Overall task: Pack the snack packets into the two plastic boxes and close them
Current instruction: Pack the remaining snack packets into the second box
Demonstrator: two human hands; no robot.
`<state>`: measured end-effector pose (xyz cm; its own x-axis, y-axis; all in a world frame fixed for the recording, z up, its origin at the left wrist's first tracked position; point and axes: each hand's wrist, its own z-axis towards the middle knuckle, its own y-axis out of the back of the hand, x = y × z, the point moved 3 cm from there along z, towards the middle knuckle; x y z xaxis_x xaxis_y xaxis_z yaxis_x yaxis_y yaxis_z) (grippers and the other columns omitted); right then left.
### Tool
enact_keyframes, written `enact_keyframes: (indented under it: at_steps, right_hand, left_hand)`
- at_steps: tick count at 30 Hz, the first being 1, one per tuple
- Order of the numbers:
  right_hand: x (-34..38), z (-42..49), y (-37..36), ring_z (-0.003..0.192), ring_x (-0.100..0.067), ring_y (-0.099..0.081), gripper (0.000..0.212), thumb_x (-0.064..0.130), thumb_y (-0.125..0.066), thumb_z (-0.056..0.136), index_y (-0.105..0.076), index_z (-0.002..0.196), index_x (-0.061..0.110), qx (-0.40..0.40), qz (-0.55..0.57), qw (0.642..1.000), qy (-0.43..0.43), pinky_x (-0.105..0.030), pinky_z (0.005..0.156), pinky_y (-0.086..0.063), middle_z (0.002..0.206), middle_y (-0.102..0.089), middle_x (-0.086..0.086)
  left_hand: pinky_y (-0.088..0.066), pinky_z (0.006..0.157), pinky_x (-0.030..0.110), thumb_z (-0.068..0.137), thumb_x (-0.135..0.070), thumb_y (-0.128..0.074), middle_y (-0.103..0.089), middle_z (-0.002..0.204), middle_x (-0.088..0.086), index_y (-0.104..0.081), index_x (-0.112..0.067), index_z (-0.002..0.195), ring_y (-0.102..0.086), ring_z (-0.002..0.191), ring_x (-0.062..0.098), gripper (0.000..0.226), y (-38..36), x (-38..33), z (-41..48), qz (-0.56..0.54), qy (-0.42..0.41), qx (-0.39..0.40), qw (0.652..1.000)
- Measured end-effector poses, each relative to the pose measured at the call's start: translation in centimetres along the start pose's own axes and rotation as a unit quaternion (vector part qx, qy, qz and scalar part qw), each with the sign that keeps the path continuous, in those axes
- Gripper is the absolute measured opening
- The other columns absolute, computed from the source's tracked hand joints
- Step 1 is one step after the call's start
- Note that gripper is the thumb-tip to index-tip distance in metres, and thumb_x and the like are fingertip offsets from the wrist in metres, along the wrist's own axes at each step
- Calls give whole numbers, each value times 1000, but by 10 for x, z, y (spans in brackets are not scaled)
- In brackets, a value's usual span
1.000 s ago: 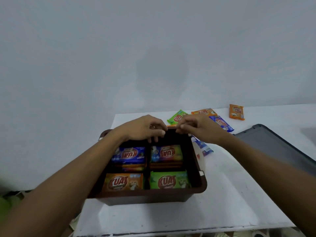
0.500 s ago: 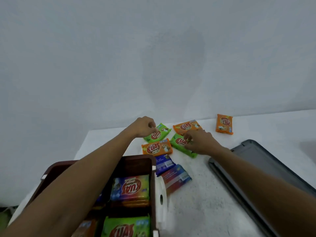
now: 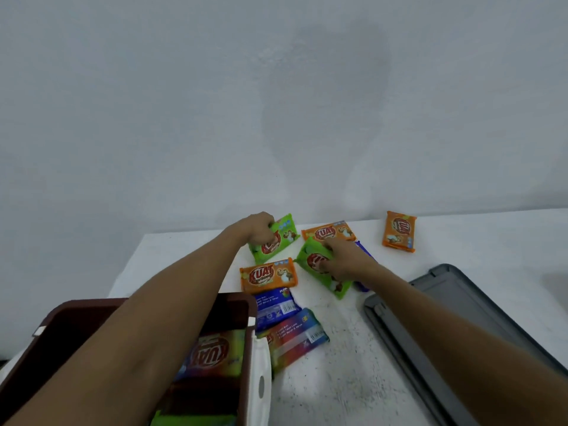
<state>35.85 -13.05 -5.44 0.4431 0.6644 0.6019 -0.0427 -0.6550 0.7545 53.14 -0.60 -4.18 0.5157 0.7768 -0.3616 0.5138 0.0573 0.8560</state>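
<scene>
Snack packets lie loose on the white table beyond the brown plastic box, which holds several packets. My left hand is closed on the edge of a green packet at the back. My right hand grips a second green packet from above. Between my arms lies an orange packet. Another orange packet sits behind my right hand, and a third lies apart at the back right. Two blue packets lie face down beside the box.
A grey box lid lies flat on the right side of the table. The brown box's white latch sticks up at its right wall. A blue packet shows partly under my right wrist. A pale wall stands close behind the table.
Both hands left the far rim of the brown box and reached out to the loose packets. Each has closed on a green packet. The view has shifted forward and to the right.
</scene>
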Motion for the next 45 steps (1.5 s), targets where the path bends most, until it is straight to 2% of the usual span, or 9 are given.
enact_keyframes:
  at_steps: [5,8,12,19,23,26,35,41,45]
  right_hand:
    - [17,-11,16,86,-23,-70,26,21,-64,88,-65,112,12,-14,139,990,0,-40,79,-59,101,-71,-9]
    - [49,-32,21,76,-23,-70,20,29,-66,89,-69,99,13,-25,207,978,-1,-34,70,-58,92,-73,-11]
    - [102,-68,15,76,-26,-69,15,28,-67,89,-70,95,15,4,239,970,45,-35,69,-54,93,-74,-15]
    - [175,-122,-28,81,-18,-71,17,27,-66,90,-69,104,19,70,143,979,123,-31,70,-55,97,-74,-6]
    - [193,-128,-66,98,-27,-66,23,25,-59,95,-63,115,13,82,-100,971,202,-40,83,-54,112,-67,-7]
    - [196,-124,-89,113,-25,-55,33,27,-56,96,-58,127,16,80,-201,953,210,-33,91,-43,126,-59,-7]
    - [190,-131,-111,120,-18,-55,43,42,-60,89,-57,132,37,-5,-259,943,209,-40,94,-48,133,-60,9]
    - [191,-140,-114,119,-17,-55,45,42,-62,88,-58,132,32,-83,-280,928,232,-36,95,-45,129,-62,7]
    - [188,-140,-115,114,-17,-55,41,39,-62,88,-62,128,27,-110,-273,924,243,-36,92,-47,124,-63,5]
  left_hand:
    - [-54,69,32,93,-15,-56,-66,105,13,-59,-10,108,-67,85,23,16,43,7,-54,-190,-43,-65,979]
    - [-51,61,25,96,-30,-57,-69,92,7,-62,-18,100,-66,73,17,14,70,18,-104,-273,-85,-105,953]
    - [-52,61,24,94,-40,-59,-73,88,6,-65,-14,101,-68,71,16,28,84,53,-170,-284,-134,-76,946]
    - [-54,68,22,94,-31,-61,-74,97,3,-66,-13,110,-70,79,13,25,69,125,-241,-220,-182,-11,958]
    - [-50,59,19,93,-36,-62,-68,94,-6,-62,-23,106,-65,76,8,19,43,157,-249,-71,-211,31,974]
    - [-53,56,24,94,-37,-59,-67,95,-3,-62,-24,107,-65,73,10,19,25,174,-249,-48,-211,43,975]
    - [-50,86,36,94,-41,-56,-66,114,-10,-62,-26,121,-61,101,9,31,9,186,-257,84,-263,-75,958]
    - [-45,72,33,90,-54,-53,-68,107,-7,-57,-35,114,-62,103,18,31,8,180,-262,261,-214,-212,917]
    - [-42,71,31,90,-45,-56,-64,113,-9,-58,-29,118,-59,106,17,32,9,178,-267,267,-221,-232,909]
